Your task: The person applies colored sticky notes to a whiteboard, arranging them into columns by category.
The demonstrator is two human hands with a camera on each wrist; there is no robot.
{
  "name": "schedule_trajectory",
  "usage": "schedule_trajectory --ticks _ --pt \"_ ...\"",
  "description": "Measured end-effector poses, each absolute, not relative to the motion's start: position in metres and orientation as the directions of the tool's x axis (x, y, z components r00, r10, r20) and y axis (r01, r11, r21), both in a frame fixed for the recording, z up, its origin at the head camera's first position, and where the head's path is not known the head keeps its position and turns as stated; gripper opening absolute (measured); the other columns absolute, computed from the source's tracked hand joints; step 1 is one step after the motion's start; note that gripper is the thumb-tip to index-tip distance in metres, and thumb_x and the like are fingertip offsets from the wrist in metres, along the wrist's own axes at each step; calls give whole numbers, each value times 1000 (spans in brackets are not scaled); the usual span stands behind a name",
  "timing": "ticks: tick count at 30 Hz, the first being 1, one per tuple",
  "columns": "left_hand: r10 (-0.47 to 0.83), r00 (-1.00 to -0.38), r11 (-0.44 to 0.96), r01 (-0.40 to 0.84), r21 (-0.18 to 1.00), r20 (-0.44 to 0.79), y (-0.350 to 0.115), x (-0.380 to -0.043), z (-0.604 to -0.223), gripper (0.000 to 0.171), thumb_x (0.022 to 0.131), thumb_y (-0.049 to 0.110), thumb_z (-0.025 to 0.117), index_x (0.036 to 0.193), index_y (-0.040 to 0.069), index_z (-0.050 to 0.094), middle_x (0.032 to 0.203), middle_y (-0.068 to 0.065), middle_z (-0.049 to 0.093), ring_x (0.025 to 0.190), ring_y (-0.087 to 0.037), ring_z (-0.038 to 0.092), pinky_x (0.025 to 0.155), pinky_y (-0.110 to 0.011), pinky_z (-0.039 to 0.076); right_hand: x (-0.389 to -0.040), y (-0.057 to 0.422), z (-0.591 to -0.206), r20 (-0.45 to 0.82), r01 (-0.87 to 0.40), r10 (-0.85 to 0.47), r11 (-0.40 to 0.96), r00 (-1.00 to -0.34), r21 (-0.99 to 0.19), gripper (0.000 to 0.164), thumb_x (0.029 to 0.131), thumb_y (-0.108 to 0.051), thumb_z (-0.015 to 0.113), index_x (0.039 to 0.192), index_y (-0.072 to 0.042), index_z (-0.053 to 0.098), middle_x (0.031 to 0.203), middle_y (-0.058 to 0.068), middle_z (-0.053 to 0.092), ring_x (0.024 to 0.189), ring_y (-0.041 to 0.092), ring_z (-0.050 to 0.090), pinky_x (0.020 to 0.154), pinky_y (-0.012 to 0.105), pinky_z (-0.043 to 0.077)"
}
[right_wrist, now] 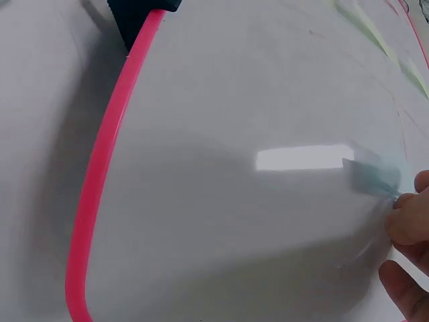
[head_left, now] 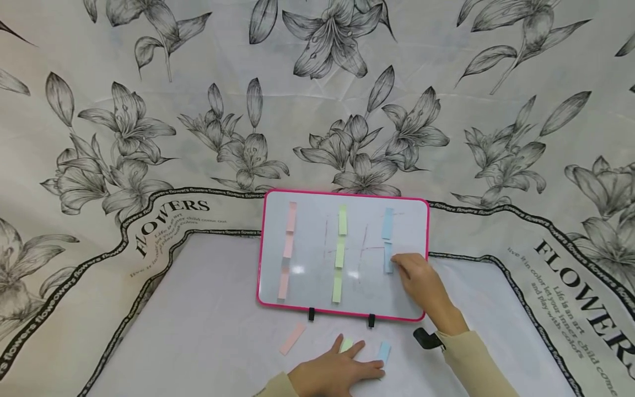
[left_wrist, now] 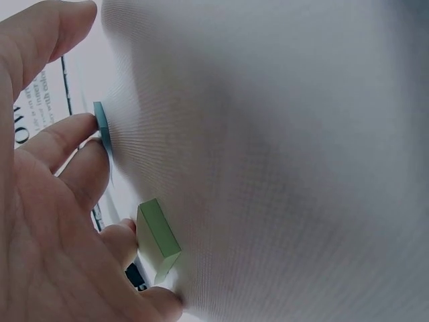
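A pink-framed whiteboard [head_left: 310, 289] bears three columns of sticky strips: pink [head_left: 288, 245], green [head_left: 339, 253] and blue [head_left: 388, 223]. My right hand [head_left: 421, 281] is at the lower blue sticky strip [head_left: 388, 264], its curled fingertips pinching the strip's right edge against the board. In the right wrist view that blue strip [right_wrist: 370, 180] looks translucent beside the fingertips. My left hand [head_left: 334, 368] rests on the table with fingers spread. It partly covers a green sticky pad [left_wrist: 157, 228], and its fingers touch a blue pad [head_left: 384, 352].
A pink sticky pad [head_left: 292, 338] lies left of the left hand. Black stand feet [head_left: 311, 314] prop the board's lower edge. Dark pen lines mark the board between columns. A flower-printed cloth [head_left: 223, 110] rises behind, and white cloth [head_left: 198, 309] covers the table.
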State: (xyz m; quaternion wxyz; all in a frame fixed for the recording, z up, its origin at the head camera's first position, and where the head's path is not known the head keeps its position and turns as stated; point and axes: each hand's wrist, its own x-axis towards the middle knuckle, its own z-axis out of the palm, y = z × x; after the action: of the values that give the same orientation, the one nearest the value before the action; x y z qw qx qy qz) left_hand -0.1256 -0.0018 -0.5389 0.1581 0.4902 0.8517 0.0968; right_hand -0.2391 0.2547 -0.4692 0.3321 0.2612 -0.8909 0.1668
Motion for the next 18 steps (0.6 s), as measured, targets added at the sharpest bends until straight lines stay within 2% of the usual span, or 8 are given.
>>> schedule_trajectory --ticks 8,13,18 --pt "862 -474 506 791 343 -180 -2 -126 -541 70 94 68 59 157 45 37 161 31 31 158 -21 23 119 -68 28 -241 248 -468 653 -558 -390 828 -649 -60 34 83 11 72 117 6 73 106 18 70 94 33 67 79 44 62" --pt "863 -466 505 782 364 -196 -1 -127 -541 69 96 68 56 158 45 36 162 30 30 159 -21 22 119 -68 27 -243 244 -469 651 -541 -386 840 -653 -44 32 86 13 65 116 8 73 112 23 65 94 36 64 78 45 60" --pt "866 -464 500 785 366 -187 -1 -127 -544 69 96 67 56 158 45 35 163 30 28 159 -21 20 119 -69 26 -243 244 -473 646 -532 -399 847 -650 -13 38 81 19 64 118 9 71 122 26 63 103 42 62 88 50 57"
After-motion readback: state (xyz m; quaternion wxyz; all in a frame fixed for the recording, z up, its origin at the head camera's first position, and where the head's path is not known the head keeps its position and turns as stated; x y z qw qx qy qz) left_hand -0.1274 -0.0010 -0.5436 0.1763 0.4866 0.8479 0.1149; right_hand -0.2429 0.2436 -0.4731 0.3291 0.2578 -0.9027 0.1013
